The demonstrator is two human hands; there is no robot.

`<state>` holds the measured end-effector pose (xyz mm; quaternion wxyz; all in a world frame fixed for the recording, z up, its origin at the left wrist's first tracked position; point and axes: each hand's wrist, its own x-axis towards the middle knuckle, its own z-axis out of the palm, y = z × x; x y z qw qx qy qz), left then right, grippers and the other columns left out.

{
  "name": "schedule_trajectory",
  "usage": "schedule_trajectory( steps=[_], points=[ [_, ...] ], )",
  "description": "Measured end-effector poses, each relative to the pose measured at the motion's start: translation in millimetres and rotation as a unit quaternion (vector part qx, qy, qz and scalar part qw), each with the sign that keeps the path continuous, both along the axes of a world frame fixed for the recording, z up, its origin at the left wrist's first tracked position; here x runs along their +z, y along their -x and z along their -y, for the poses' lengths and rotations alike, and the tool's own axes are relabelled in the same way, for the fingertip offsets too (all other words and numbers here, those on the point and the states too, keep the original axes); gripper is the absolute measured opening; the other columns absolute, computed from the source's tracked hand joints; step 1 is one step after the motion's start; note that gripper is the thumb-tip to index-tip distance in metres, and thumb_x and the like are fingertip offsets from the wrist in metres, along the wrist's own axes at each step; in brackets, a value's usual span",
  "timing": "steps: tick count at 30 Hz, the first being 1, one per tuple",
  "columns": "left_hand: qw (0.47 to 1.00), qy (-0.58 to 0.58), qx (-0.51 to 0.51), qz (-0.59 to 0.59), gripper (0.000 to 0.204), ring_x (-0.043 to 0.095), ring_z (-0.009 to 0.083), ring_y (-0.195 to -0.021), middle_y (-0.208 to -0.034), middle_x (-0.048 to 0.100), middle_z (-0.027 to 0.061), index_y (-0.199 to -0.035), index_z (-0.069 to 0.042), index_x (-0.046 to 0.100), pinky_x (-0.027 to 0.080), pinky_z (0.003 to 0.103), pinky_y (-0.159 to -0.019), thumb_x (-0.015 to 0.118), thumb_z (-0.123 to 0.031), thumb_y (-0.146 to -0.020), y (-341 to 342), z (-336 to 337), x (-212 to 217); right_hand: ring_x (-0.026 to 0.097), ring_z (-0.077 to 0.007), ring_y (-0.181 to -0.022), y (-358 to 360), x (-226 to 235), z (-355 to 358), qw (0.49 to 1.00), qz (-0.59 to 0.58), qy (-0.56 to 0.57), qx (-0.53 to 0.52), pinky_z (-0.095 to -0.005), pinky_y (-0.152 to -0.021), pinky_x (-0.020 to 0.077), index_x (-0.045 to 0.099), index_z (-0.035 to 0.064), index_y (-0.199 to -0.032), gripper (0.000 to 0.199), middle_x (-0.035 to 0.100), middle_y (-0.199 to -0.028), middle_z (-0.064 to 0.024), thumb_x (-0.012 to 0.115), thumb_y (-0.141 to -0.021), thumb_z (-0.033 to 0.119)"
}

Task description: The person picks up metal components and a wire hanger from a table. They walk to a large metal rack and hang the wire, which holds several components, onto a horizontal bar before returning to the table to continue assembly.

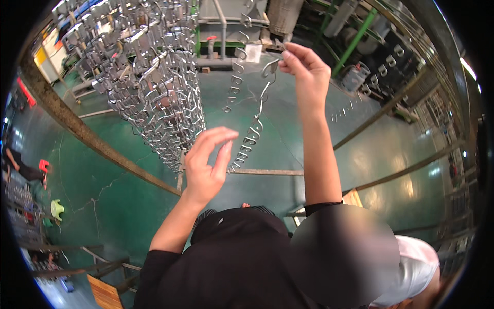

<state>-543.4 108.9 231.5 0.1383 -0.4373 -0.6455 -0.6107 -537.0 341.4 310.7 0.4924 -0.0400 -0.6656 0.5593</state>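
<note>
Green workshop floor (128, 170). Your right hand (303, 64) pinches the hook rack's (252, 131) top hook, hanging it plumb; your left hand (206, 165) hovers half-open beside its lower end.

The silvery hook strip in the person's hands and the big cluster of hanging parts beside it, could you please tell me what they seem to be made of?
The silvery hook strip, pinched at its top by the right hand, looks like bare metal: thin, grey, with bright glints. The left hand is open beside its lower end. The cluster of hanging parts also looks metallic, shiny and reflective, possibly plated; that cannot be confirmed.
</note>
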Motion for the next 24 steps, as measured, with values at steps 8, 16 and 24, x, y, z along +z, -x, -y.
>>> schedule_trajectory(
  steps=[8,16,24],
  points=[
    [0.993,-0.025,0.044,0.111,0.016,0.061,0.0154,-0.086,-0.098,0.061,0.0110,-0.101,0.004,0.061,0.050,0.027,-0.079,0.051,0.007,-0.089,-31,33,-20,0.065,-0.0144,-0.074,54,55,-33,0.994,-0.039,-0.069,0.076,-0.0238,-0.065,0.0538,0.063,-0.0048,-0.108,0.025,0.066,-0.088,-0.0097,0.064,-0.086,0.007],
    [0.984,-0.051,0.115,0.127,0.013,0.063,0.0173,-0.081,-0.093,0.063,0.0125,-0.098,0.004,0.061,0.052,0.027,-0.075,0.053,0.006,-0.088,-45,35,-23,0.061,-0.0108,-0.066,95,96,-80,0.997,-0.004,-0.016,0.082,-0.0234,-0.057,0.0497,0.066,0.0023,-0.106,0.022,0.066,-0.083,-0.0055,0.063,-0.086,0.011],
    [0.971,-0.054,0.177,0.153,0.014,0.063,0.0164,-0.080,-0.093,0.063,0.0110,-0.098,0.003,0.062,0.051,0.026,-0.073,0.052,0.006,-0.088,-50,42,-34,0.059,-0.0106,-0.063,142,131,-127,0.989,-0.066,-0.053,0.118,-0.0241,-0.055,0.0499,0.066,0.0021,-0.105,0.020,0.064,-0.081,-0.0046,0.062,-0.086,0.007]
  ],
)
